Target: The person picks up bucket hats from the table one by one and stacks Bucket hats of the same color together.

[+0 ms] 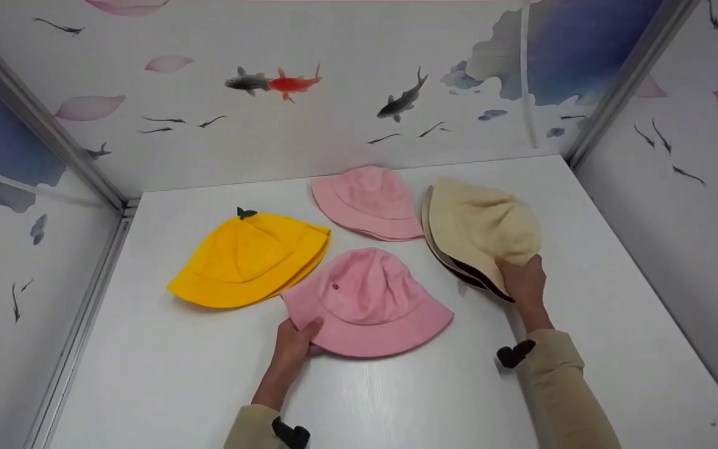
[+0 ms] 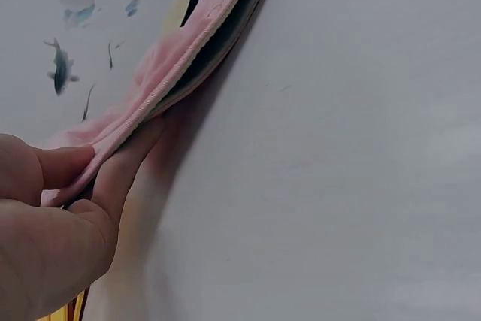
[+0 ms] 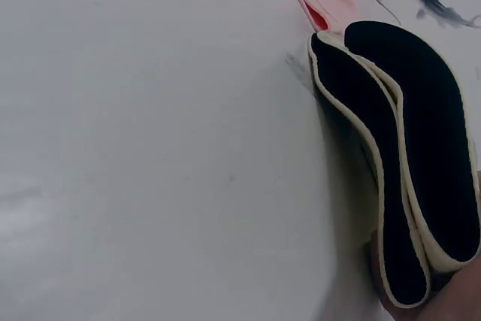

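My left hand (image 1: 293, 343) pinches the brim of a pink bucket hat (image 1: 368, 293) at its lower left, thumb on top and fingers beneath. The left wrist view shows that brim (image 2: 176, 73) raised at an angle over the table, with a darker layer under the pink. On the right, my right hand (image 1: 524, 280) grips a beige bucket hat (image 1: 480, 218) by its near edge, the thumb on the outside. Dark lining (image 3: 417, 125) shows inside its folded brims in the right wrist view; part of that hand is hidden behind the hat.
A yellow hat (image 1: 247, 262) with a green leaf on top lies to the left. Behind, a lighter pink bucket hat (image 1: 371, 202) lies close to the beige one. All are on a white table (image 1: 166, 380) with printed panels (image 1: 346, 137) around its back and sides.
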The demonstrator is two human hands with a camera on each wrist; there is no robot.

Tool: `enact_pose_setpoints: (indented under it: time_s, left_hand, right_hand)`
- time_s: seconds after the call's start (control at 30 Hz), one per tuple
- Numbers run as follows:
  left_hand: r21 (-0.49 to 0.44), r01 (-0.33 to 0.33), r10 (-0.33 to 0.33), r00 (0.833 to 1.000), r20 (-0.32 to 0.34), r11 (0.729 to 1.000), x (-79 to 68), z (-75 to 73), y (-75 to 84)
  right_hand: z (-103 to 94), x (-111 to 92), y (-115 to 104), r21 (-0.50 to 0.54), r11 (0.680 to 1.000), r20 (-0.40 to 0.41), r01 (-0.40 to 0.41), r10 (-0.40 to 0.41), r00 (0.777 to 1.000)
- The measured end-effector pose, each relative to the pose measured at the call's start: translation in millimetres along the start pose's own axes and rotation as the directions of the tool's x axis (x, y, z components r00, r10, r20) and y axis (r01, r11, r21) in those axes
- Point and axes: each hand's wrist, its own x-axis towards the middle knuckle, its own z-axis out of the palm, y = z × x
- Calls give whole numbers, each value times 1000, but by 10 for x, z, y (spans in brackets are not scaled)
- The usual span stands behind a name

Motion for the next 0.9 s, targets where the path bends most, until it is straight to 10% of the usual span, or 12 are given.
enact_pose_setpoints:
  time_s: [0.23,0.7,0.9]
  left_hand:
    - [9,-44,44,999,-3,999,-18,-11,-18]
    - [-20,-31,31,999,-9,999,-34,1,-25]
    - [-38,-30,30,1000,-6,999,-30,1,-36]
  right_hand:
    - [81,-40,-34,-126,988,-83,85,-96,992]
    - [140,-92,-51,-72,997,-118,3,-12,993]
    - [196,-190,-74,-31,996,-168,84,-88,982]
